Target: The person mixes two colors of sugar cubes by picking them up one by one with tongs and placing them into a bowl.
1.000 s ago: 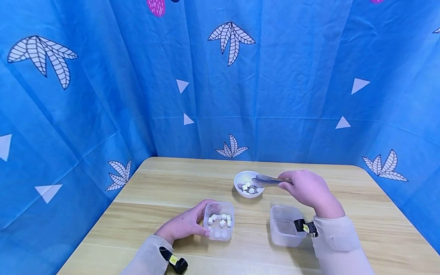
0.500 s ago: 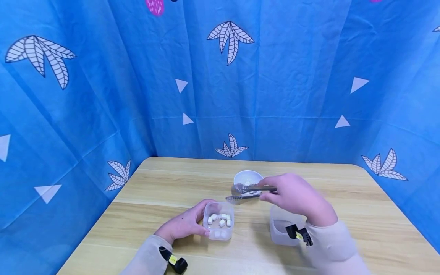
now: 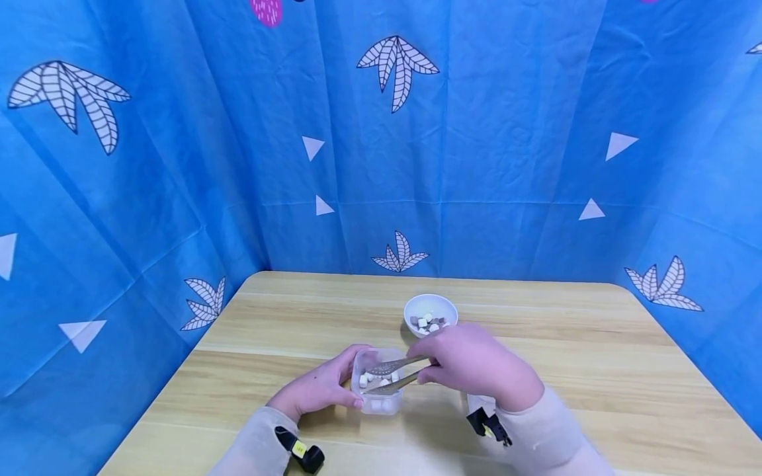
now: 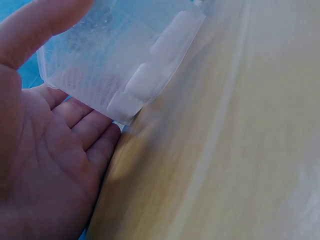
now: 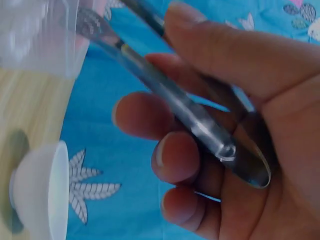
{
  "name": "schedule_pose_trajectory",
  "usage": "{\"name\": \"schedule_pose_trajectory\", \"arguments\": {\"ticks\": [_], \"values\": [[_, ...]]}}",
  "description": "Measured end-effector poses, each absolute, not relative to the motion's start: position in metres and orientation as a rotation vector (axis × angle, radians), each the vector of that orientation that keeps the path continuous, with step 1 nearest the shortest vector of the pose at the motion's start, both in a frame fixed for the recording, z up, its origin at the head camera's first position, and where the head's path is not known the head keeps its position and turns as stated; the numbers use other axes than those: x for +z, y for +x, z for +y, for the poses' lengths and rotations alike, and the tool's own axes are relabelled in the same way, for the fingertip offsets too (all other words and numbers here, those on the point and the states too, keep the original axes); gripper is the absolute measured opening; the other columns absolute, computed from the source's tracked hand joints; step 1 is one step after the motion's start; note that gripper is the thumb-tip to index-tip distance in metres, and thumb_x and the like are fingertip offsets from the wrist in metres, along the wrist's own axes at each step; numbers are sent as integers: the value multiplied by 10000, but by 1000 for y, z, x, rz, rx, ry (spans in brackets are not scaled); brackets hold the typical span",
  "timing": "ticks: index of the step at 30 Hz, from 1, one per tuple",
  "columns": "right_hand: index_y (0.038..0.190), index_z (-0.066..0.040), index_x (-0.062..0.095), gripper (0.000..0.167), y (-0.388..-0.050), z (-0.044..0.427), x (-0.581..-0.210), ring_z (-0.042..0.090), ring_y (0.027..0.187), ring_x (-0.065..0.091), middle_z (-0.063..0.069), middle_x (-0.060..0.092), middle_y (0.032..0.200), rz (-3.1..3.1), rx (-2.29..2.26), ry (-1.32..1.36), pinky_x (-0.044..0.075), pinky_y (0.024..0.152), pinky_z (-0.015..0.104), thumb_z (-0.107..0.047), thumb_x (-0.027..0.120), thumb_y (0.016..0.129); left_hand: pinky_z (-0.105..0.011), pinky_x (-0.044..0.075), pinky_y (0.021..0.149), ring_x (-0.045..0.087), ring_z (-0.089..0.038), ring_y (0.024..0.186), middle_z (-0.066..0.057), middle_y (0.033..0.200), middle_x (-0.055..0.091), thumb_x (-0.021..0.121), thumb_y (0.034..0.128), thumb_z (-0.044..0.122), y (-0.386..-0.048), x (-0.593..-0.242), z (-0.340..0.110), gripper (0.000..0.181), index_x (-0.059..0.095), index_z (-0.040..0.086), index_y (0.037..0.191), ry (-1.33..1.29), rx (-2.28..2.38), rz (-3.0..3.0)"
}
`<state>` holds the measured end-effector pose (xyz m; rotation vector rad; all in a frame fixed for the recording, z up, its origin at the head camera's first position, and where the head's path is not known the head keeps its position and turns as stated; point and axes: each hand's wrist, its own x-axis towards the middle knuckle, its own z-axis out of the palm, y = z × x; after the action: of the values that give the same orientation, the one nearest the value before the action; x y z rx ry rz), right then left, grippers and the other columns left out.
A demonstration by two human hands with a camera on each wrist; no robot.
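Observation:
My left hand (image 3: 321, 389) holds a clear plastic container (image 3: 389, 404) from its left side, thumb on the near side and fingers on the far side. Small white cubes (image 3: 364, 381) lie inside; through the wall, some show as pale blocks (image 4: 145, 81) in the left wrist view. My right hand (image 3: 476, 367) grips a pair of metal tongs (image 5: 185, 110), fingers curled round the arms. The tong tips are spread apart over the container's opening; whether they touch a cube cannot be made out. Behind the right hand stands a white bowl (image 3: 430, 301) with white and purplish-grey pieces.
A second clear container (image 3: 479, 402) stands to the right, mostly hidden under my right forearm. The wooden table (image 3: 309, 304) ends at a blue patterned curtain (image 3: 506, 152) at the back and sides. Black wrist cameras (image 3: 306, 455) are strapped on both sleeves.
My right hand has moved the tongs from the bowl left and nearer, to over the left container. The tongs have spread on the way. The left hand stays in place.

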<state>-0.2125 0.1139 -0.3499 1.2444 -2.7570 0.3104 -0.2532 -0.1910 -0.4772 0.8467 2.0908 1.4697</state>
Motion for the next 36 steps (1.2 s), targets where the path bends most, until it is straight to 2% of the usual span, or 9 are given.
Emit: {"name": "schedule_pose_trajectory", "arguments": {"ticks": [3,7,11,20,24,28,32,36], "values": [[1001,-310,753,153,-210,105,-352,-11,653,505,-251,593,802,-2736,276,1283,460,580,270,-344,802,859,-291,255,1156,414,-173,1377,34,1491,473,798,821,251,-253,-478,-192,830,344,278,1514,832,1459,2103],[899,-290,718,57,-209,96,-355,11,614,470,-234,525,721,-2748,293,1356,433,566,256,-326,763,899,-263,271,1148,429,-212,1366,-6,1485,489,800,818,217,-253,-479,-194,831,347,247,1514,864,1483,2070],[854,-262,699,100,-210,93,-355,28,586,437,-201,480,671,-2771,317,1394,413,565,245,-316,724,935,-234,282,1137,436,-236,1366,-33,1478,498,791,818,177,-253,-478,-195,826,352,227,1515,879,1517,2033],[763,-283,674,155,-206,73,-363,48,564,448,-184,506,634,-2792,124,1206,398,510,293,-346,789,844,-236,262,1150,397,-201,1404,0,1502,476,796,825,226,-253,-477,-196,829,344,215,1520,882,1507,2068],[768,-298,690,141,-205,70,-368,54,564,455,-167,536,644,-2767,66,1125,403,496,318,-351,803,835,-275,282,1143,430,-198,1382,-1,1499,479,796,823,233,-251,-477,-195,833,340,233,1520,865,1490,2094],[793,-306,702,111,-205,74,-368,52,553,444,-178,532,648,-2760,105,1103,384,480,299,-331,774,873,-316,277,1152,440,-193,1373,-5,1492,487,788,826,225,-251,-477,-194,827,339,238,1520,848,1479,2095],[841,-314,737,55,-205,84,-363,47,544,442,-202,540,666,-2752,209,1082,369,475,278,-310,767,887,-303,268,1156,431,-170,1380,25,1483,492,784,827,218,-251,-478,-192,828,339,235,1525,854,1468,2098],[905,-303,767,10,-207,95,-356,30,568,464,-208,583,712,-2736,280,1066,407,511,279,-299,765,895,-277,268,1150,441,-180,1380,28,1482,495,784,819,188,-253,-478,-191,836,339,245,1524,880,1481,2079]]}}
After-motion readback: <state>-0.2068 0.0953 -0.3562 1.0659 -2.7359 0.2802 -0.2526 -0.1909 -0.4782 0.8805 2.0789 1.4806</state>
